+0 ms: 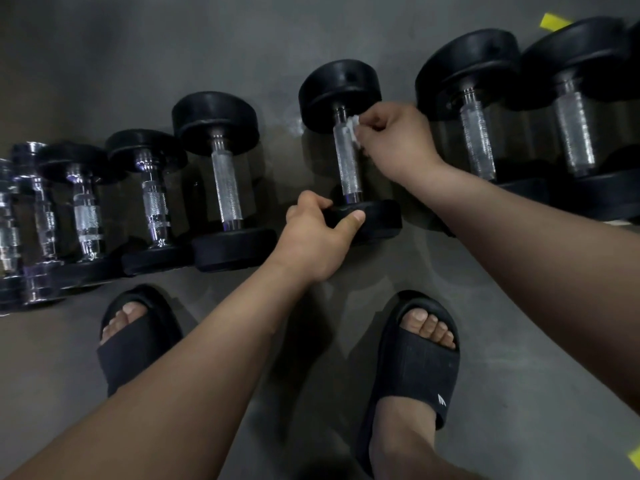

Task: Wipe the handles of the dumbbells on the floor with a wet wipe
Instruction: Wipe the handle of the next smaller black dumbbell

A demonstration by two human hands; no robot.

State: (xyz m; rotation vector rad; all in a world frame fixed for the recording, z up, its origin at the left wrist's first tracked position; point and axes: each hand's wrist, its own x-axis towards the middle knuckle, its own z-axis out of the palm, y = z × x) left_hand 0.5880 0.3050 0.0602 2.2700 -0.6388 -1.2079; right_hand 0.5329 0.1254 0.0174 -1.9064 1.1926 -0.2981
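A row of black-headed dumbbells with knurled chrome handles lies on the grey floor. The middle dumbbell's handle [347, 161] runs away from me between two black heads. My right hand [394, 140] pinches a small white wet wipe [354, 128] against the upper right side of that handle, near the far head [341, 90]. My left hand [317, 237] grips the rim of the same dumbbell's near head [377, 220], thumb on top. Most of the wipe is hidden inside my fingers.
Two bigger dumbbells [478, 140] [573, 133] lie to the right, several smaller ones [225, 188] to the left. My feet in black slides [138, 337] [420, 362] stand close in front of the row. Yellow tape marks [554, 22] sit at the top right and the right edge.
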